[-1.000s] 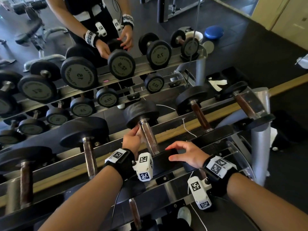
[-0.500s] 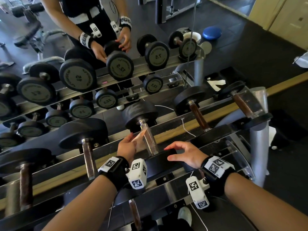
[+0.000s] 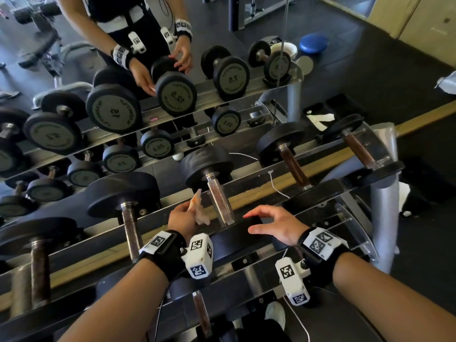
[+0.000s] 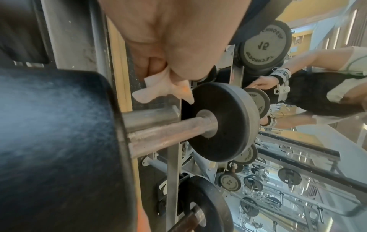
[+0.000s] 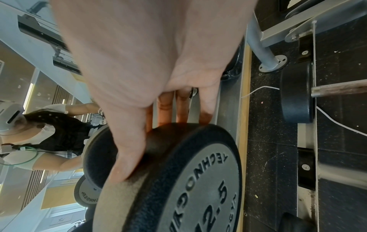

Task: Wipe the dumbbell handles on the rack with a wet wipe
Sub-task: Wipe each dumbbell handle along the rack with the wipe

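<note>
On the rack's upper tier (image 3: 249, 272) lies the 12.5 dumbbell, its rusty steel handle (image 3: 220, 202) (image 4: 168, 131) running away from me to the far head (image 3: 207, 166) (image 4: 224, 122). My left hand (image 3: 183, 218) pinches a crumpled, stained wet wipe (image 3: 198, 211) (image 4: 166, 89) just left of the handle, apart from it. My right hand (image 3: 271, 224) (image 5: 158, 78) holds the near head (image 3: 237, 234) (image 5: 178, 180), thumb on its rim and fingers arched over its far edge.
Neighbouring dumbbells lie left (image 3: 130, 218) and right (image 3: 293, 166) of this one, with another at the rack's end (image 3: 360, 151). A mirror (image 3: 172, 90) behind the rack reflects me and the weights. A white cable (image 3: 276, 186) trails on the floor. A lower-tier handle (image 3: 201, 312) shows below.
My left hand slid back along the handle from near the far head, then came off it to the left with the wipe. The right hand stayed on the near head.
</note>
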A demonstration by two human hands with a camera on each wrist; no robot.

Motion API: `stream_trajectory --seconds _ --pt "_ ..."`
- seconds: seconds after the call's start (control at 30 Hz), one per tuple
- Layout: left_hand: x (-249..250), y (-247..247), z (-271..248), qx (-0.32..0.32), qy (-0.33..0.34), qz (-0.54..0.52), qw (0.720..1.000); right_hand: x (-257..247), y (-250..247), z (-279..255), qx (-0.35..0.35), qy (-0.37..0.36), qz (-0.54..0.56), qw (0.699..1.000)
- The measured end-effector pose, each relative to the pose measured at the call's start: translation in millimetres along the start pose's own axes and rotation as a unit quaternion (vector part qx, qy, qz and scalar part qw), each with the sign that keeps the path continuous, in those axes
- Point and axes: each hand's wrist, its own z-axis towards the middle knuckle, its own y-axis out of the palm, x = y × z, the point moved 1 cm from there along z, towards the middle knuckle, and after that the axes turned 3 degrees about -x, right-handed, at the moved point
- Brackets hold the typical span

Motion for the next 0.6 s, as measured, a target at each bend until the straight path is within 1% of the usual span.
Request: stream_trajectory --seconds 0.07,0.17,0.23,0.33,0.4,0.47,0.5,0.6 --pt "5 6 6 0.006 -0.003 0.005 1.000 1 0 0 0.000 -0.002 -0.005 1.000" --pt "5 19 13 0.008 0.021 0.053 0.998 3 0 0 -0.003 0.002 -0.007 1.000" --pt "6 26 14 0.008 0.036 0.059 0.998 3 0 0 -0.004 0.004 -0.007 1.000" --pt "7 30 14 0.000 0.018 0.039 0.999 4 0 0 -0.001 0.004 -0.012 1.000" --pt "7 29 15 -0.022 -0.008 -0.013 1.000 4 0 0 0.001 0.005 -0.014 1.000" --pt "6 27 15 -0.044 -0.016 -0.040 0.998 4 0 0 -0.001 0.005 -0.012 1.000" --pt "7 28 14 -0.045 -0.014 -0.039 0.998 4 0 0 -0.001 0.004 -0.010 1.000" --pt "5 32 11 -0.022 0.001 -0.028 0.999 4 0 0 -0.001 0.001 -0.009 1.000"
